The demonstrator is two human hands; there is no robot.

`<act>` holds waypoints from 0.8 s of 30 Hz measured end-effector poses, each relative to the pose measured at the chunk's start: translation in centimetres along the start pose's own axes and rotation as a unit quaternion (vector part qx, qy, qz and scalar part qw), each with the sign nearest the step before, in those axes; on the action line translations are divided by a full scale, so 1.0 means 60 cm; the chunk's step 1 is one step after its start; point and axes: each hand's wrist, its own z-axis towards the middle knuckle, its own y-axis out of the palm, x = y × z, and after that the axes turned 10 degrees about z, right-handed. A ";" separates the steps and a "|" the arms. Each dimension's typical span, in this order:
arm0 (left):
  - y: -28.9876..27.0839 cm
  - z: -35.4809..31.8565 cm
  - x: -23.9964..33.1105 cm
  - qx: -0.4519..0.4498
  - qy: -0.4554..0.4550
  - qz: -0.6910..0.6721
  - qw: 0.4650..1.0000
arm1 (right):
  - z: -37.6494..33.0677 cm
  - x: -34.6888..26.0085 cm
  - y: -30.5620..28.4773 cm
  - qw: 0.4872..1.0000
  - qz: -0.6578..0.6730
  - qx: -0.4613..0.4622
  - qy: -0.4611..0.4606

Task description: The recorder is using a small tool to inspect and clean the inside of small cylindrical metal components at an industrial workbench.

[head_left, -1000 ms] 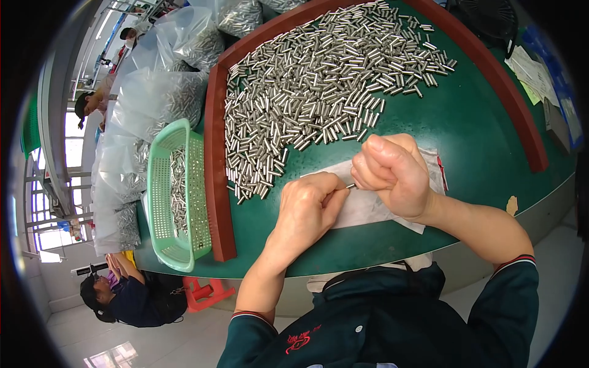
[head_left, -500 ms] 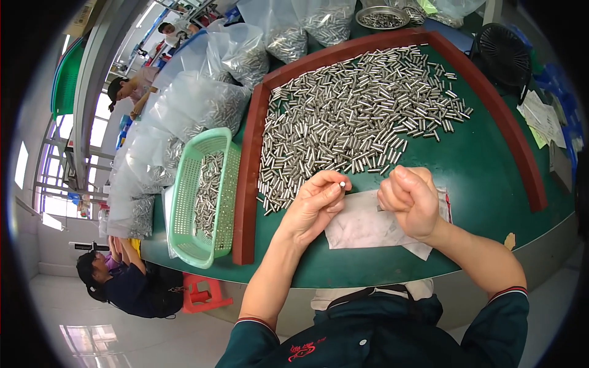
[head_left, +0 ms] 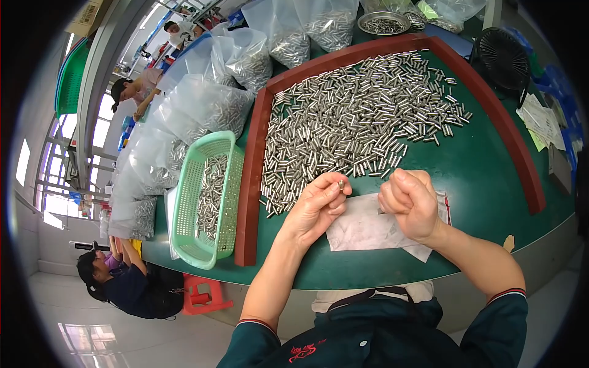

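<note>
Green felt covers a round work table (head_left: 491,178) seen from a head camera looking down. On it sits a dark red wooden frame (head_left: 248,202) that fences in a large heap of short silver metal pins (head_left: 356,122).

At the near edge of the heap, the person's left hand (head_left: 316,208) is raised just above the table. Its thumb and forefinger are pinched shut on one small metal pin (head_left: 341,183), held up at the fingertips. Close beside it, the right hand (head_left: 411,202) is curled into a loose fist; whether anything is inside it cannot be told. Both hands hover over a crumpled white sheet of paper (head_left: 368,230) lying on the felt near the table's edge.

To the left of the frame, touching it, stands a pale green plastic basket (head_left: 187,202) with more pins lying in it. Beyond the basket, clear plastic bags (head_left: 202,110) of pins are piled up. A metal bowl (head_left: 383,23) of parts sits at the far side, and a small black fan (head_left: 503,58) stands at the far right.

Other people sit lower down at the left.
</note>
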 end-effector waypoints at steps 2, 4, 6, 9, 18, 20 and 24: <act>0.002 -0.002 0.004 0.012 -0.017 -0.006 1.000 | 0.000 0.001 0.001 1.000 -0.002 0.002 0.003; 0.005 -0.002 0.006 0.016 -0.015 -0.003 1.000 | 0.000 0.001 0.000 1.000 0.000 0.006 0.004; 0.007 0.000 0.008 0.018 -0.014 -0.001 1.000 | 0.002 0.000 -0.002 1.000 0.002 0.006 0.004; 0.008 -0.007 0.012 0.049 -0.016 0.017 0.999 | 0.001 0.001 0.000 1.000 0.005 0.000 0.005; 0.019 -0.001 0.015 0.232 0.111 0.353 0.899 | 0.003 0.001 -0.003 1.000 0.004 -0.005 0.004; 0.014 0.001 0.015 0.244 0.129 0.531 0.801 | 0.002 0.001 -0.002 1.000 0.004 -0.007 0.004; 0.021 0.004 0.006 0.279 0.168 0.724 0.609 | 0.002 0.000 -0.003 1.000 0.003 -0.003 0.003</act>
